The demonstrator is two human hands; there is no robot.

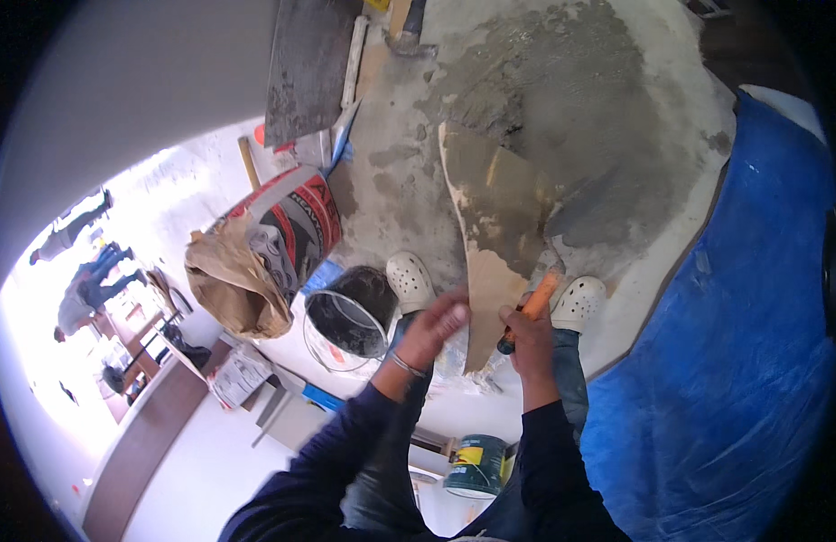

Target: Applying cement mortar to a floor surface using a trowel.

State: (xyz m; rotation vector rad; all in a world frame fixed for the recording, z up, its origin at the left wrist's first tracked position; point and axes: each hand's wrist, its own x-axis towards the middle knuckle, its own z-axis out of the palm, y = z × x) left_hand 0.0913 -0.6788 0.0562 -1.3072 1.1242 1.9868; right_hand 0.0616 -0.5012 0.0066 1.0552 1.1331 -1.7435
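My left hand [436, 327] is at the near left edge of a thin tan board [501, 212] smeared with grey cement. Its thumb shows on top, slightly blurred, and the fingers pass out of sight at the edge. In my right hand [532, 339] is a trowel, fist closed round its orange and black handle [542, 294]. The trowel's metal end points away from me over the board's right edge, and its blade is hard to tell from the grey behind it. Beyond the board spreads a patch of wet grey cement [589, 108].
A black bucket [350, 312] stands left of my white clogs [580, 303], beside an opened paper sack [242, 280]. Blue sheeting [716, 361] covers the right side. A hammer [410, 34] and a dark panel [309, 72] lie at the far left. A green pail [476, 465] sits near my legs.
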